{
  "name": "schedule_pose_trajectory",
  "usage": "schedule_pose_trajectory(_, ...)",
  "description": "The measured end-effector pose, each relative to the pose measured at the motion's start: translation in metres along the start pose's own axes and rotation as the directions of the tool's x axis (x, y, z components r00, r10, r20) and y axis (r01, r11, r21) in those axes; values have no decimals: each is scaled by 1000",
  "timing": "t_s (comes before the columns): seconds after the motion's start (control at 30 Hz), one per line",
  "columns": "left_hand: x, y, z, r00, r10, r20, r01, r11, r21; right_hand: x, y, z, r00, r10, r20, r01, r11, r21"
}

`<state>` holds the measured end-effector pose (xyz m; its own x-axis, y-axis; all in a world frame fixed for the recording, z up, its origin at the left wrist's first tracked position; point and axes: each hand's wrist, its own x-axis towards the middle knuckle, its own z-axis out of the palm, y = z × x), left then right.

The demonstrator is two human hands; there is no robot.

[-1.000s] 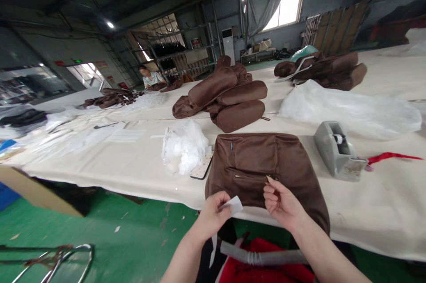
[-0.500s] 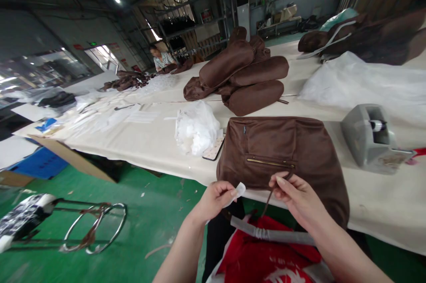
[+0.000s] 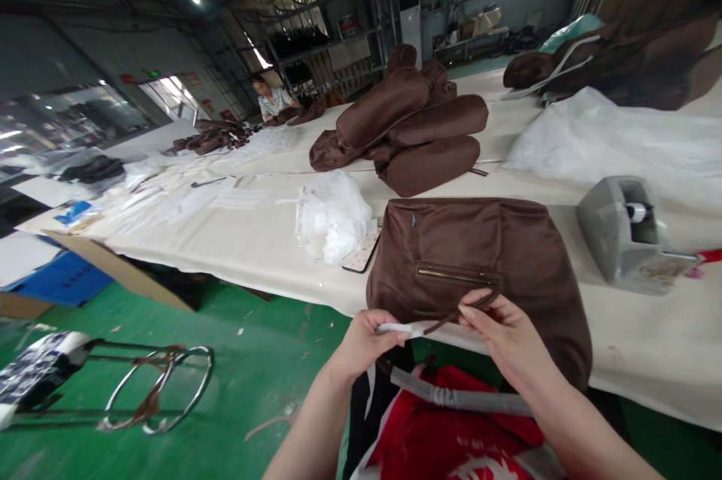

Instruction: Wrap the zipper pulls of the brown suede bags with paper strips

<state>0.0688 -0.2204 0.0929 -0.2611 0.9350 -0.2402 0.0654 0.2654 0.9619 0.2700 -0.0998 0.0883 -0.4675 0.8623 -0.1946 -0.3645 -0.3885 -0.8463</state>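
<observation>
A brown leather bag point(image 3: 459, 235) lies at the table's front edge, its brass zipper point(image 3: 451, 276) facing up. My left hand point(image 3: 361, 344) is closed on a small white strip point(image 3: 392, 328), pinched between thumb and fingers. Between finger and thumb, my right hand point(image 3: 502, 333) grips a thin brown leather cord point(image 3: 440, 325) in front of the bag. The cord's left end meets the white strip; whether it is inside or behind it, I cannot tell. Below the hands, a bag handle point(image 3: 479, 400) wrapped in greyish film crosses over red cloth point(image 3: 451, 431) at my lap.
A grey tape dispenser point(image 3: 617, 239) stands right of the bag. To its left are a clear plastic bag with white pieces point(image 3: 332, 220) and a phone point(image 3: 361, 253). Several brown bags point(image 3: 429, 164) are piled behind. A person point(image 3: 274, 100) is far back; a stool point(image 3: 158, 390) stands lower left.
The white strip has turned from pointing up to lying level, pointing right. The brown cord has swung up from hanging down, and its end now meets the strip.
</observation>
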Motion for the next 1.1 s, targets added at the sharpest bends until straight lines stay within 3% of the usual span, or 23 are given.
schedule_pose_trajectory(0.13, -1, 4, 1, 997, 63, 44, -65, 998, 27, 0, -2, 3, 996, 53, -70, -50, 998, 41)
schedule_pose_trajectory(0.53, -1, -2, 0, 997, 53, 50, -55, 998, 35, 1, 0, 4, 992, 89, -87, -81, 992, 92)
schedule_pose_trajectory(0.7, -3, 1, 4, 995, 52, 79, -52, 999, -3, 2, 8, 5, 990, 92, -109, -93, 996, -4)
schedule_pose_trajectory(1.1, 0, 6, 7, 996, 80, 41, -85, 990, 116, 5, 14, -2, 990, -31, -134, -3, 970, -243)
